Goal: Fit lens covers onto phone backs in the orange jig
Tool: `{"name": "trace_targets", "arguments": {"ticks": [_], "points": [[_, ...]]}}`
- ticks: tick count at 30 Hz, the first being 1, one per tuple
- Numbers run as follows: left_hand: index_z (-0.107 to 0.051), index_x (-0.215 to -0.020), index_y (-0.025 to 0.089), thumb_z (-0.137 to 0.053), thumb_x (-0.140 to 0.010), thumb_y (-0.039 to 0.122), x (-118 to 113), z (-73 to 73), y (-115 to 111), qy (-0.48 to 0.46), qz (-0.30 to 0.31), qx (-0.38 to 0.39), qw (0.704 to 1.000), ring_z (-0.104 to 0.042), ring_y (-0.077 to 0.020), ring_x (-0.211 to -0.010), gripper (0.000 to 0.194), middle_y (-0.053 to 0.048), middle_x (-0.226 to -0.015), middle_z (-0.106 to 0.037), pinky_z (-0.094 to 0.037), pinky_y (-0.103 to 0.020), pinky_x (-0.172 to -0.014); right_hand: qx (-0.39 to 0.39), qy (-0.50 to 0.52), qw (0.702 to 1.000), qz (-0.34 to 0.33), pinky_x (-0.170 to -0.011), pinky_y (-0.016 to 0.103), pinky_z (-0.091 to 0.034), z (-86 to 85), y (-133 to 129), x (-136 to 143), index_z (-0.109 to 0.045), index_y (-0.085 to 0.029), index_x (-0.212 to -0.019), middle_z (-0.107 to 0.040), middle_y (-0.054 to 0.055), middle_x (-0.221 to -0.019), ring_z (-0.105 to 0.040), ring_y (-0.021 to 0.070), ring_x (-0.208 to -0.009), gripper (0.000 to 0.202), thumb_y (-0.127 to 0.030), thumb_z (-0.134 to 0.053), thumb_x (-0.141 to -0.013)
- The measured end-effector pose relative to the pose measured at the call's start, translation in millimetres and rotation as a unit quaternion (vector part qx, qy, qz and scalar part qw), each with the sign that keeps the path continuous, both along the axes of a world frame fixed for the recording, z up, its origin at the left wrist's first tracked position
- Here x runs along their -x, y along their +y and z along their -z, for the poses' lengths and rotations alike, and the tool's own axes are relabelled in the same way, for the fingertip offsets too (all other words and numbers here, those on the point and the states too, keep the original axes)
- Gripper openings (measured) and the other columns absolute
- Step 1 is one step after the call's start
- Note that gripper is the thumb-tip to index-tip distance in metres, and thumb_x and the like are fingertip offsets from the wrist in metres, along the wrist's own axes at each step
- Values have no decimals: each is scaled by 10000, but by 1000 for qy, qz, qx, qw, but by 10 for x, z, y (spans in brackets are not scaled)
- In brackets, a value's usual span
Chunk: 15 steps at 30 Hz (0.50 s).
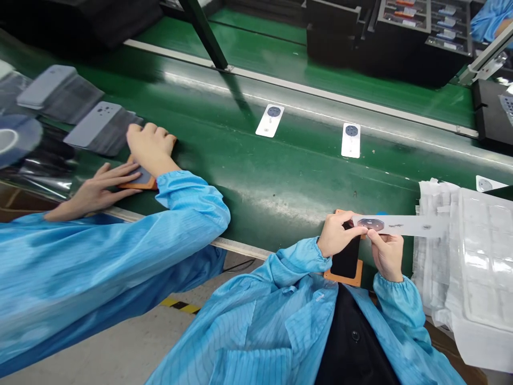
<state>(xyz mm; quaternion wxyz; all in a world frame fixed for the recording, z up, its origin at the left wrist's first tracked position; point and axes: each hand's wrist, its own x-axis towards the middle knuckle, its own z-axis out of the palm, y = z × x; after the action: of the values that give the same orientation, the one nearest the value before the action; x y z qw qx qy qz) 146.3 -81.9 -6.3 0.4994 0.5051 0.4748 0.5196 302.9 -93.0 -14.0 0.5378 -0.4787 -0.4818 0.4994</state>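
My left hand (339, 233) pinches the left end of a whitish strip (411, 225), close to a dark glossy rounded piece (371, 224) on it. Thumb and fingers of my right hand (387, 252) grip the same strip by its lower edge, just below that piece. Small dark print shows along the strip, which stretches off to the right. Beneath my hands lies an orange fixture (348, 277) with a black flat panel (345, 258) in it. My left hand and the strip hide its upper part.
A co-worker's hands (150, 141) work at another orange fixture (138, 186) on the left, beside stacked grey plates (96, 125). White cards with dark round pieces (270, 121) lie on the green conveyor (240, 160). Clear plastic trays (484, 256) are piled at right.
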Motion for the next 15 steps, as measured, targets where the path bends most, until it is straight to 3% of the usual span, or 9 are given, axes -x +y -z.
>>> {"name": "trace_targets", "arguments": {"ticks": [6, 15], "points": [[-650, -844, 117, -918, -669, 451, -14, 129, 46, -166, 51, 107, 979, -683, -143, -749, 463, -43, -823, -730, -545, -266, -749, 10, -7, 1000, 22, -937, 465, -609, 153, 66, -27, -748, -182, -970, -789, 70, -917, -761, 268, -929, 261, -357, -837, -798], [-647, -858, 122, -935, -626, 502, 132, 112, 106, -169, 84, 123, 974, -680, -154, -793, 531, -55, -865, -734, -526, -278, -796, 31, -8, 999, 26, -912, 431, -602, 210, 35, 30, -773, -169, -952, -793, 89, -934, -756, 267, -935, 280, -375, -860, -783]]}}
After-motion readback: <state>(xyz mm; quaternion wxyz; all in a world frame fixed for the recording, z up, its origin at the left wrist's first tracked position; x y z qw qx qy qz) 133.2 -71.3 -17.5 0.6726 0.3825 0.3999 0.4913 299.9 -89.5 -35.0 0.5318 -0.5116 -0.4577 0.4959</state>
